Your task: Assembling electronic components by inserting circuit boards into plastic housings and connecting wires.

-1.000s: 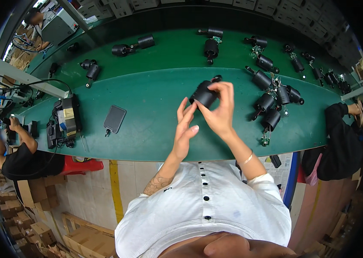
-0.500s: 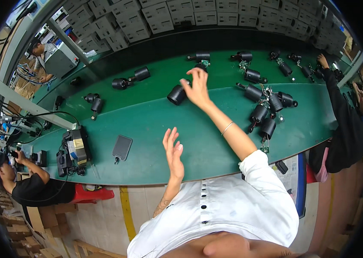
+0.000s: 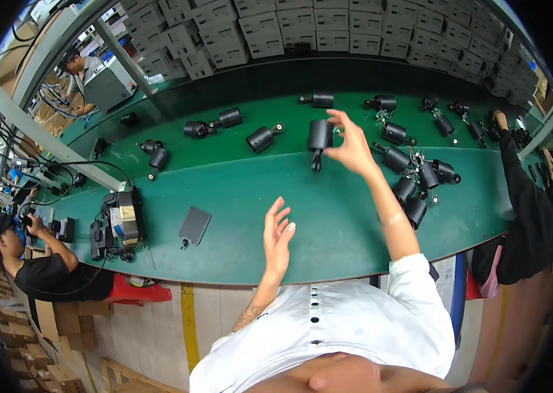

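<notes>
My right hand (image 3: pixel 355 149) pinches a black cylindrical housing (image 3: pixel 320 135) between thumb and fingers, with its short black stem pointing down toward me. My left hand (image 3: pixel 277 241) is raised over the near part of the table, fingers apart and holding nothing. To the left of the held piece lies a similar ribbed black cylinder (image 3: pixel 261 140) with a small ring end. Behind it another black cylinder (image 3: pixel 322 100) rests on its side. Right of my right hand several cylinders with loose wires and small boards lie in a cluster (image 3: pixel 427 175).
A dark flat pad (image 3: pixel 195 226) and a box-like device with cables (image 3: pixel 126 219) lie on the green table (image 3: pixel 237 196) to the left. Co-workers sit at the left (image 3: pixel 60 268) and right (image 3: pixel 518 196) ends. Stacked cartons (image 3: pixel 329 33) line the back.
My right hand has lifted the cylindrical housing off the table and brought it right and nearer to me. My left hand stays raised and open. The view has shifted slightly.
</notes>
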### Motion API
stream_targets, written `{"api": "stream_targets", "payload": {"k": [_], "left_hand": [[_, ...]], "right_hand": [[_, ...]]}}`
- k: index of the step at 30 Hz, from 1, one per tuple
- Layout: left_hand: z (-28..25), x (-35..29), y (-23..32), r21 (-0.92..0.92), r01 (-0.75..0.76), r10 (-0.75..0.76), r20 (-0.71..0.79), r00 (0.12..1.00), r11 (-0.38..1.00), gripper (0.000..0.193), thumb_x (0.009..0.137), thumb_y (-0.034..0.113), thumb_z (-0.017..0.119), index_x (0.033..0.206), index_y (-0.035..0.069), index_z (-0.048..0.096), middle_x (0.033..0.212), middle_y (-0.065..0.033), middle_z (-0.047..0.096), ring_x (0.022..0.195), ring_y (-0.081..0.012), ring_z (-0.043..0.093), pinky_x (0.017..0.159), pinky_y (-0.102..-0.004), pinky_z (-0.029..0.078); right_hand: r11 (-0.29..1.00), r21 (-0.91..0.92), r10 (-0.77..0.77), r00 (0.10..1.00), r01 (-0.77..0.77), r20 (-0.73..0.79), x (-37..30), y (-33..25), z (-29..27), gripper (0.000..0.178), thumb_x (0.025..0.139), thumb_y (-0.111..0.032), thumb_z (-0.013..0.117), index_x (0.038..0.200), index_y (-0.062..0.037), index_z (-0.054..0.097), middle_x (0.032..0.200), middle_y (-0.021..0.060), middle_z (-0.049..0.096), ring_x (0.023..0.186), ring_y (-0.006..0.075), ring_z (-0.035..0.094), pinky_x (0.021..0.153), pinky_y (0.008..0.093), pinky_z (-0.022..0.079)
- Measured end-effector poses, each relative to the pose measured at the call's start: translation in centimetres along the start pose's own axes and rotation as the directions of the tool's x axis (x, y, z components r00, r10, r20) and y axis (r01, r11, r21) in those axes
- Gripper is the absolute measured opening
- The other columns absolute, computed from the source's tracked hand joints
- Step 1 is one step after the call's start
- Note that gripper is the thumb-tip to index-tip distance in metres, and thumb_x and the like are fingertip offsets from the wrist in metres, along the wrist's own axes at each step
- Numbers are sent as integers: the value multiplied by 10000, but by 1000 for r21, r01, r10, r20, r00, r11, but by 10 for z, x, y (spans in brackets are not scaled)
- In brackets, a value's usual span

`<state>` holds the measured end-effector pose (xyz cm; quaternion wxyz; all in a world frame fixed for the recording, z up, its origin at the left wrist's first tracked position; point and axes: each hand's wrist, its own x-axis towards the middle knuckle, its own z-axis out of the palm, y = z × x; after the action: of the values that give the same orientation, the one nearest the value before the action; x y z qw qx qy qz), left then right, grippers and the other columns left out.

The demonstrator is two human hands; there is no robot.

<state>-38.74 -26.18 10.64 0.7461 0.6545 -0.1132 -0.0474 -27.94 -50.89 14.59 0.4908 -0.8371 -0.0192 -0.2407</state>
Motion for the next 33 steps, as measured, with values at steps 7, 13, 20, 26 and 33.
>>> {"api": "stream_targets", "payload": {"k": [7, 13, 20, 26, 33], "left_hand": [[24, 18, 29, -1, -140, 139, 145, 980, 990, 767, 750, 79, 693, 1434, 31, 350, 1328, -156, 487, 1153, -262, 522, 992, -360, 404], [20, 0, 42, -360, 77, 36, 297, 954, 930, 766, 654, 28, 757, 1342, 31, 418, 1176, -135, 586, 985, -237, 609, 901, -320, 465], [33, -10, 42, -62, -255, 260, 354, 898, 965, 663, 609, 8, 750, 1223, 34, 500, 1051, -90, 628, 883, -205, 620, 826, -294, 483], [36, -9, 51, 163, -393, 284, 457, 843, 905, 597, 577, 12, 752, 1139, 34, 553, 999, -70, 642, 851, -193, 615, 785, -280, 479], [31, -16, 51, 190, -314, 213, 418, 883, 930, 637, 592, 15, 747, 1180, 38, 503, 959, -98, 650, 768, -214, 619, 717, -267, 480]], "right_hand": [[928, 48, -372, 922, 369, 107, -130, -73, -4, 712, 601, 14, 746, 1278, -38, 533, 1195, 101, 635, 1077, 278, 616, 974, 389, 477], [906, 254, -332, 940, 339, -72, -132, -73, -10, 601, 696, -84, 785, 1247, -10, 557, 1171, 121, 640, 1035, 270, 622, 966, 348, 478], [718, 693, 7, 997, -59, 78, -121, -52, -24, 374, 839, -168, 709, 1138, 32, 610, 1037, 122, 663, 953, 225, 622, 904, 298, 485], [498, 709, 59, 836, -499, 546, -111, -28, -32, 205, 887, -136, 658, 1010, 28, 658, 951, 104, 667, 890, 156, 607, 839, 270, 484], [557, 629, 151, 810, -543, 566, -116, -28, -38, 110, 798, 9, 702, 891, -23, 653, 921, 83, 664, 864, 137, 585, 757, 237, 476]]}}
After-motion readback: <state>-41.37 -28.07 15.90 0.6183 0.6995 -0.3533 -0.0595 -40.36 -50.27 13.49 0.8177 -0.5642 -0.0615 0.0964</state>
